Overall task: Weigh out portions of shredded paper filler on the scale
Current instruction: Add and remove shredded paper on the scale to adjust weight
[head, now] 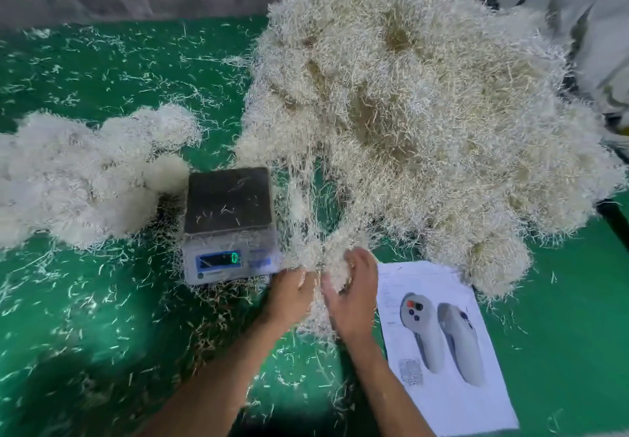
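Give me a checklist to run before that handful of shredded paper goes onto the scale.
1. Scale switched on: ok, display lit.
2. Display at zero: ok, it reads 0.
3. Weighing pan free of filler: not ok, a few stray shreds lie on it.
4. Handful gripped by both hands: ok, left hand and right hand hold it beside the scale.
5. Handful separated from the big pile: cannot tell, strands trail between them.
6. Printed sheet clear of the scale: ok, it lies to the right.
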Motion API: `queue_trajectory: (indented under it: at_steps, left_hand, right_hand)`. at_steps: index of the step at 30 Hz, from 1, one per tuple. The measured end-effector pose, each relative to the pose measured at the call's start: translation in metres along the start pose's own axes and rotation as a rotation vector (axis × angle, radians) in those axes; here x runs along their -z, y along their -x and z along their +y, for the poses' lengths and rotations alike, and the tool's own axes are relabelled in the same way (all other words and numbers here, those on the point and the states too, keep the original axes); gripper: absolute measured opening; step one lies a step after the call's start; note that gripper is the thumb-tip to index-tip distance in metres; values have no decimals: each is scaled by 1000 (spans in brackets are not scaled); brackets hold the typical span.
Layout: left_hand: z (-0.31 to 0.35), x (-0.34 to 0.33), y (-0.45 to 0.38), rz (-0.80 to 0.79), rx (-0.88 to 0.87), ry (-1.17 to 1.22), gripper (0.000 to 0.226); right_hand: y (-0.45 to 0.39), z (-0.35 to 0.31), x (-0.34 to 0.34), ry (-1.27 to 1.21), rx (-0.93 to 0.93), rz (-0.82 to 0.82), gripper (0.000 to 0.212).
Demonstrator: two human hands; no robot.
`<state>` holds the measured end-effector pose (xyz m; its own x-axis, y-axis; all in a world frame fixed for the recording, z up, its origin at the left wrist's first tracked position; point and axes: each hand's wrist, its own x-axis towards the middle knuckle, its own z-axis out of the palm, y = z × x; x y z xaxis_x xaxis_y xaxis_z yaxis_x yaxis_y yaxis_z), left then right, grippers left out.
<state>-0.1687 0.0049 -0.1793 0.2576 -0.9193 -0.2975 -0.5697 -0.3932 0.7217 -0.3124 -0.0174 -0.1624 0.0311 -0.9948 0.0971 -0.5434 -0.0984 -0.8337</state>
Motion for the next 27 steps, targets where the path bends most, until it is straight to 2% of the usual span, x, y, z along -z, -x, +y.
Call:
queue_trajectory:
  at_steps: [2, 3, 6, 9, 10, 11, 12, 13, 15, 20, 22, 24, 27]
  left_hand:
    - [-10, -3, 17, 10, 85, 91, 37]
    - [-12, -2, 24, 3, 122, 159, 36]
    - [-13, 13, 53, -5, 215, 349, 43]
    - [-5, 33, 84, 1, 234, 480, 60]
    - [-4, 40, 92, -11, 216, 487, 70]
    - [-5, 44, 98, -31, 228, 470, 94]
    - [-5, 48, 103, -52, 273, 465, 113]
    - [-9, 50, 105, -61, 336, 482, 122]
    - [-19, 56, 107, -15, 424, 555, 116]
    - [-60, 97, 112, 174, 421, 574, 81]
    - [-76, 117, 117, 203, 405, 616, 75]
    - [-82, 141, 124, 220, 410, 728, 83]
    - [-89, 178, 131, 207, 419, 808, 117]
  right_hand:
    - [-3, -3, -4, 0, -88, -88, 71]
    - [-4, -5, -7, -27, -138, -157, 72]
    - [5, -11, -19, -78, -202, -344, 58]
    - [33, -23, -30, -71, -198, -326, 50]
    - [43, -29, -32, -76, -208, -316, 48]
    - [53, -35, -35, -100, -223, -314, 44]
    - [62, -40, -37, -140, -238, -322, 42]
    - [69, -45, -39, -176, -244, -332, 46]
    - [80, -52, -46, -181, -259, -360, 62]
    - [102, -87, -65, -200, -376, -439, 43]
    - [112, -112, -81, -225, -323, -450, 44]
    - [120, -139, -98, -292, -313, -476, 39]
    - [121, -176, -124, -432, -294, -523, 35]
